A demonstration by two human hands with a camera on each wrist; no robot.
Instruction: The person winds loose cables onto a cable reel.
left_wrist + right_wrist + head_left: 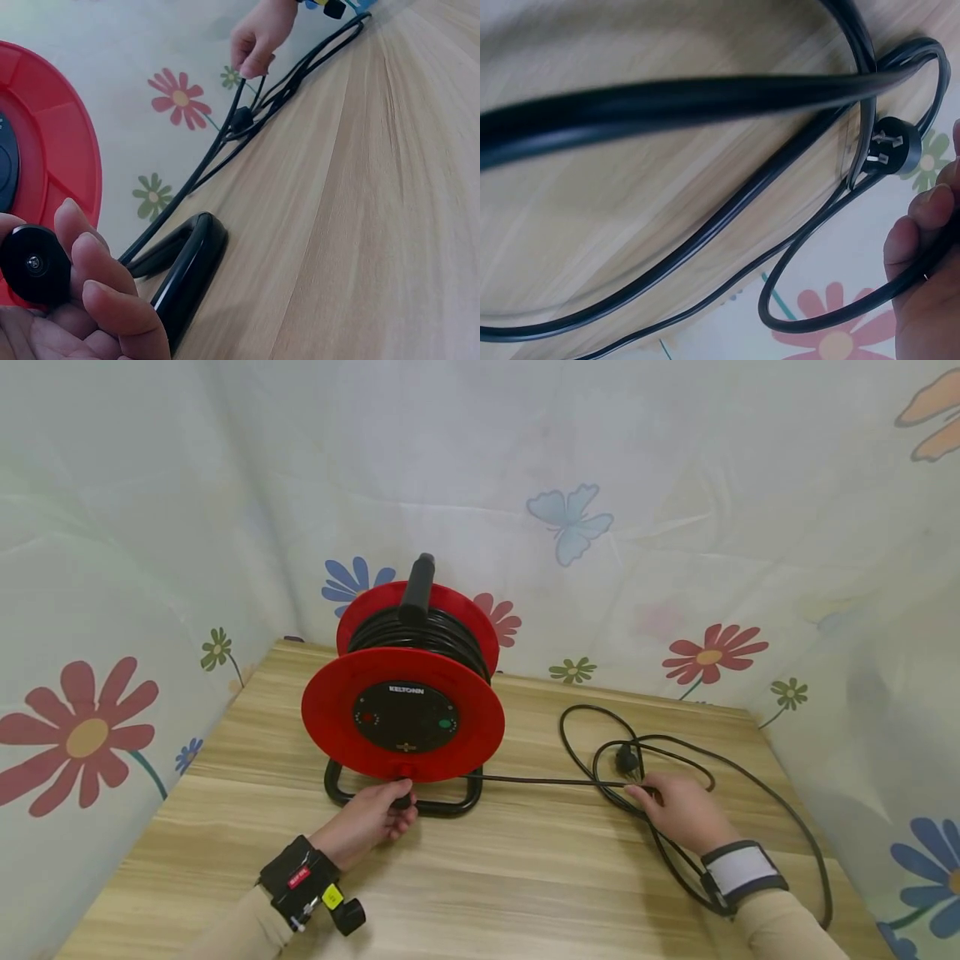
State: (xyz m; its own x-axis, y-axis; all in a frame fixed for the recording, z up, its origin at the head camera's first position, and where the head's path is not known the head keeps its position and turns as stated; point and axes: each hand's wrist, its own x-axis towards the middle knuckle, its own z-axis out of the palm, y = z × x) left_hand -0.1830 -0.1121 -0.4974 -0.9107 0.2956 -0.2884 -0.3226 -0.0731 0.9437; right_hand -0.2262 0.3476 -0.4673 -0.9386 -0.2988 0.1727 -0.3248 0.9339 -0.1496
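A red cable reel with black cable wound on its drum stands on a black tubular frame. My left hand grips the small black crank knob at the bottom of the reel's front disc, its fingers curled around it in the left wrist view. From the reel a stretch of cable runs low to the right. My right hand pinches that cable between thumb and fingers above the loose loops. Close by the fingertips lies the black plug, pins showing in the right wrist view.
Loose cable loops spread over the right side of the wooden table. A black carrying handle rises above the reel. Behind and at both sides hangs a flower-printed curtain, close to the table's edges.
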